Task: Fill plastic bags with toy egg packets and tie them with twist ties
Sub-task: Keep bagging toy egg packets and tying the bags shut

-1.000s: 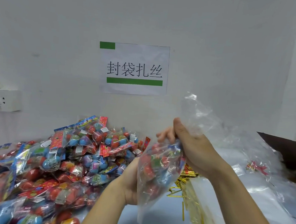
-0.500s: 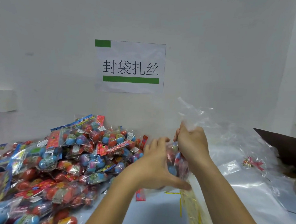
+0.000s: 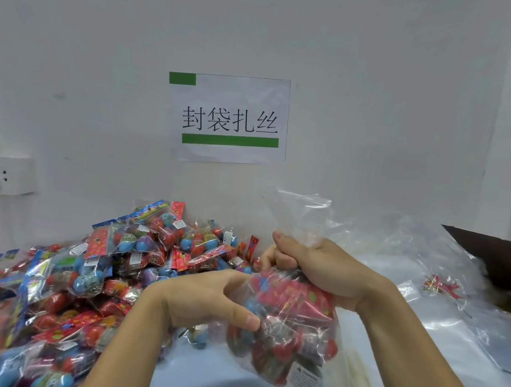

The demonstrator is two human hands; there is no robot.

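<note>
Plastic bag (image 3: 287, 325) already loaded with toy egg packets, neck gathered but no twist tie on it yet, so tying is left. Right hand (image 3: 318, 270) fisted tight round the bunched neck, loose top sticking up above the fist. Left hand (image 3: 207, 301) cups the bag's left side, thumb pressed on the film, fingers curled behind. Bag hangs below right grip, just over the counter (image 3: 358, 345). Big pile of packets (image 3: 91, 272) left unbagged. Spare clear bags (image 3: 440, 300) at right.
</note>
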